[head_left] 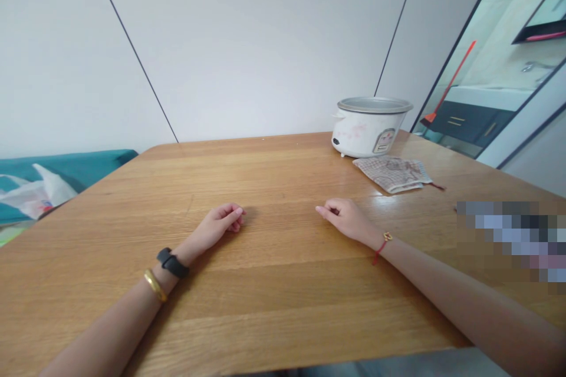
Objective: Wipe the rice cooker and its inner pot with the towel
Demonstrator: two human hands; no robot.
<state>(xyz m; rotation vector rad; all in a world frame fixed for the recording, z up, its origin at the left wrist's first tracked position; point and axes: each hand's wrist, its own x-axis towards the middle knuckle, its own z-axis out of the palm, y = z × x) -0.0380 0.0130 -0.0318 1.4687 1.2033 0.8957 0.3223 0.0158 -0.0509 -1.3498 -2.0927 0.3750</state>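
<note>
My left hand (221, 222) rests on the wooden table (247, 300) with its fingers curled in and nothing visible in them. A black band (172, 263) and a gold bangle (155, 285) circle that wrist. Opposite it, my right hand (345, 218) lies on the tabletop, loosely closed, thumb toward the left, and it too shows nothing held. Round the right wrist runs a red string bracelet (381, 247). Nearest to the right hand is a folded checked cloth (391, 173), in front of a white rice cooker (362, 132) without a lid.
A pixelated patch (517, 235) hides something at the table's right side. Left of the table, a white plastic bag (39, 191) sits on a teal seat (101, 164). Pale wall panels (265, 41) stand behind. Through a doorway at right are an orange-handled broom (455, 79) and a sink cabinet (469, 121).
</note>
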